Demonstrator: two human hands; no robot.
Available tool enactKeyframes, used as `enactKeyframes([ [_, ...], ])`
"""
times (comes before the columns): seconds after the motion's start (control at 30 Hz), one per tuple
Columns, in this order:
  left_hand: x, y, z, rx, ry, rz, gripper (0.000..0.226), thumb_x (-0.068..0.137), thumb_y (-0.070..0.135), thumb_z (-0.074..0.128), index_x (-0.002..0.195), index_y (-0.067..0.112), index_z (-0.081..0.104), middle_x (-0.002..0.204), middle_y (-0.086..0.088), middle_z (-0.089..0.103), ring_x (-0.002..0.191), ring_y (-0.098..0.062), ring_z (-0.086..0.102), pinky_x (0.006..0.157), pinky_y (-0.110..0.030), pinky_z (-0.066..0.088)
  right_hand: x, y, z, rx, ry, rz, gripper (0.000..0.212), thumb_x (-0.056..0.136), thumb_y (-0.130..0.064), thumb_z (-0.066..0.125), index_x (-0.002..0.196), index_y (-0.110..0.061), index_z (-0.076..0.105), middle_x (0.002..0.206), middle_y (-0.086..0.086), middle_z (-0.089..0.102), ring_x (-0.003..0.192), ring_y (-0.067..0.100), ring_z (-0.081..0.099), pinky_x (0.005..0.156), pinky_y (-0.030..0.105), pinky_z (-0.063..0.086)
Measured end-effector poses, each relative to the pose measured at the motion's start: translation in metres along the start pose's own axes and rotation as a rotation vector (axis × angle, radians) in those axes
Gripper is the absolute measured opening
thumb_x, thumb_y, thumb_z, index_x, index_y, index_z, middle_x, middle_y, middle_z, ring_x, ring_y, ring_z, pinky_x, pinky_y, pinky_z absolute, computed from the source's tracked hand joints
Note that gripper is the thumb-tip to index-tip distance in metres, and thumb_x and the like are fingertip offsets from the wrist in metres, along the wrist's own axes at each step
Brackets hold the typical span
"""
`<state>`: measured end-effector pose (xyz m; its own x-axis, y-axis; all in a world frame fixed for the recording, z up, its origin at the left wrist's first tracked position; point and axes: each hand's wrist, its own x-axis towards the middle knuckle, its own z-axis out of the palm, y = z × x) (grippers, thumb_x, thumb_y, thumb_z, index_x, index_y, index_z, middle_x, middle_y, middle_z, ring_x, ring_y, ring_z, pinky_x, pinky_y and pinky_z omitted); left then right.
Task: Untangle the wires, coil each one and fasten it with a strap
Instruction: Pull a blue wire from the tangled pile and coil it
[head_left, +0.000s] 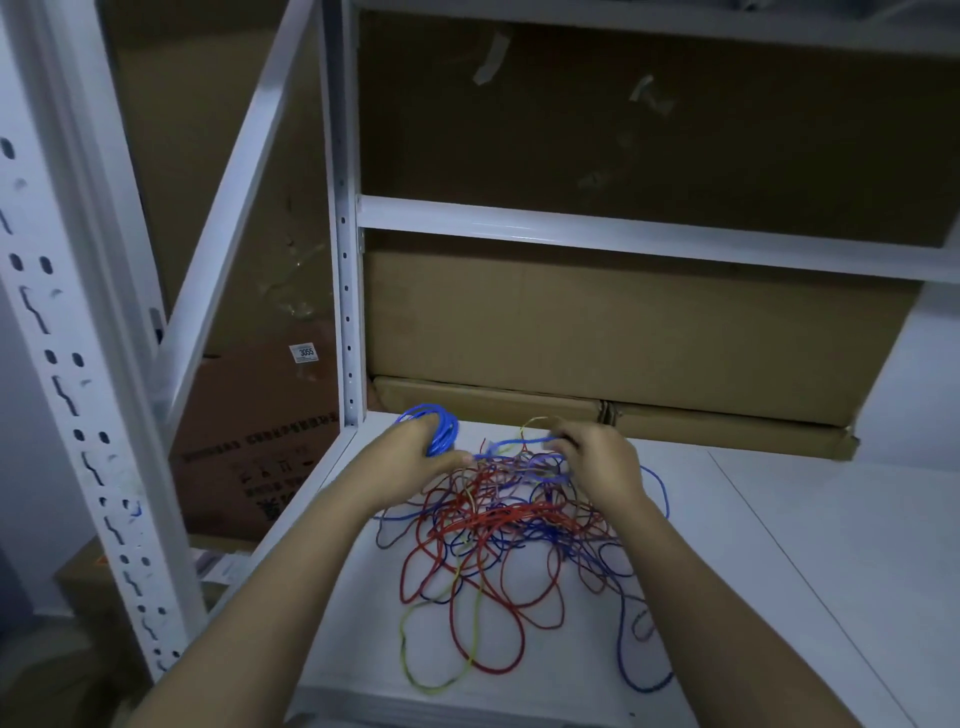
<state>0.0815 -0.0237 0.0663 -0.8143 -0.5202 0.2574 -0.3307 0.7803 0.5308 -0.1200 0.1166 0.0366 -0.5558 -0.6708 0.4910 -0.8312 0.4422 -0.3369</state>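
A tangle of red, blue and yellow-green wires (498, 540) lies on the white shelf board (779, 545). My left hand (415, 462) grips a coil of blue wire (440, 428) at the far left of the pile, just above the board. A blue strand (511, 448) runs from that coil to my right hand (597, 462), which pinches it over the back of the tangle. A yellow-green loop (535, 422) arches beside the right fingers. No strap is visible.
White metal rack posts (345, 260) stand at the left, with a crossbar (623, 234) above. Flat cardboard boxes (623, 332) line the back of the shelf. More cartons (249, 467) sit lower left beyond the shelf edge.
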Motion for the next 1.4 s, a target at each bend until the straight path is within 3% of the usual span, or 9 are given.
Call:
enactKeyframes([
  [0.17, -0.014, -0.017, -0.011, 0.034, 0.063, -0.072, 0.046, 0.092, 0.039, 0.059, 0.066, 0.014, 0.03, 0.061, -0.002, 0.026, 0.053, -0.015, 0.025, 0.053, -0.031, 0.021, 0.002, 0.041, -0.011, -0.257, -0.174, 0.058, 0.024, 0.098, -0.028, 0.051, 0.11, -0.024, 0.071, 0.11, 0.002, 0.07, 0.102, 0.024, 0.061, 0.074, 0.031, 0.047],
  [0.3, -0.009, 0.005, -0.004, -0.14, 0.171, -0.042, 0.047, 0.094, 0.029, 0.059, 0.063, 0.014, 0.026, 0.057, 0.0, 0.024, 0.05, -0.014, 0.024, 0.053, -0.031, 0.02, 0.01, 0.027, -0.005, 0.329, -0.293, 0.125, 0.025, 0.098, -0.016, 0.052, 0.118, -0.012, 0.067, 0.123, 0.005, 0.064, 0.112, 0.02, 0.057, 0.087, 0.029, 0.044],
  [0.4, -0.004, 0.018, 0.0, -0.182, 0.247, -0.044, 0.048, 0.095, 0.025, 0.057, 0.062, 0.015, 0.023, 0.056, 0.0, 0.023, 0.049, -0.015, 0.023, 0.05, -0.031, 0.017, 0.009, 0.012, -0.008, 0.601, -0.028, 0.183, 0.02, 0.097, -0.009, 0.05, 0.108, -0.008, 0.067, 0.107, 0.009, 0.066, 0.094, 0.018, 0.058, 0.084, 0.031, 0.043],
  [0.57, 0.001, 0.036, 0.011, -0.207, 0.292, 0.003, 0.047, 0.095, 0.025, 0.056, 0.062, 0.016, 0.024, 0.055, 0.001, 0.024, 0.047, -0.013, 0.023, 0.046, -0.026, 0.017, -0.008, -0.029, -0.016, 0.62, 0.194, 0.066, 0.023, 0.094, -0.004, 0.05, 0.109, -0.009, 0.067, 0.111, 0.005, 0.061, 0.102, 0.015, 0.056, 0.085, 0.011, 0.041],
  [0.73, 0.002, 0.049, 0.025, -0.287, 0.321, 0.087, 0.044, 0.095, 0.024, 0.056, 0.063, 0.018, 0.027, 0.057, 0.004, 0.026, 0.047, -0.009, 0.03, 0.048, -0.024, 0.022, -0.028, -0.052, -0.012, 0.648, -0.108, -0.011, 0.044, 0.097, -0.026, 0.051, 0.14, -0.022, 0.041, 0.124, -0.005, 0.056, 0.11, 0.003, 0.048, 0.092, 0.023, 0.037],
  [1.0, -0.009, 0.047, 0.042, -0.297, 0.29, 0.057, 0.043, 0.096, 0.027, 0.054, 0.064, 0.017, 0.027, 0.058, 0.002, 0.027, 0.05, -0.009, 0.025, 0.048, -0.024, 0.022, -0.043, -0.026, -0.001, 0.312, -0.019, -0.155, 0.035, 0.098, -0.014, 0.05, 0.133, -0.01, 0.055, 0.135, 0.006, 0.056, 0.125, 0.019, 0.05, 0.104, 0.031, 0.04],
  [1.17, -0.013, 0.039, 0.043, -0.327, 0.306, -0.013, 0.041, 0.096, 0.029, 0.055, 0.066, 0.015, 0.029, 0.056, 0.003, 0.026, 0.048, -0.009, 0.024, 0.046, -0.022, 0.024, -0.037, -0.002, -0.01, 0.138, 0.022, -0.261, 0.048, 0.082, 0.014, 0.05, 0.122, -0.008, 0.064, 0.124, 0.007, 0.065, 0.111, 0.022, 0.062, 0.093, 0.031, 0.049],
  [1.3, -0.01, 0.028, 0.034, -0.314, 0.327, -0.009, 0.041, 0.095, 0.031, 0.055, 0.068, 0.012, 0.031, 0.059, -0.001, 0.027, 0.048, -0.009, 0.024, 0.046, -0.021, 0.025, -0.028, 0.011, -0.013, 0.34, 0.082, -0.09, 0.037, 0.088, 0.011, 0.048, 0.105, -0.011, 0.072, 0.105, 0.003, 0.071, 0.092, 0.005, 0.063, 0.074, 0.005, 0.044],
  [1.4, -0.005, 0.028, 0.032, -0.313, 0.333, 0.01, 0.043, 0.095, 0.03, 0.056, 0.067, 0.013, 0.029, 0.058, 0.001, 0.024, 0.047, -0.01, 0.024, 0.045, -0.021, 0.024, -0.014, 0.019, -0.007, 0.103, 0.083, -0.075, 0.03, 0.09, 0.002, 0.055, 0.104, -0.017, 0.073, 0.101, 0.003, 0.072, 0.094, 0.02, 0.063, 0.069, 0.028, 0.046],
])
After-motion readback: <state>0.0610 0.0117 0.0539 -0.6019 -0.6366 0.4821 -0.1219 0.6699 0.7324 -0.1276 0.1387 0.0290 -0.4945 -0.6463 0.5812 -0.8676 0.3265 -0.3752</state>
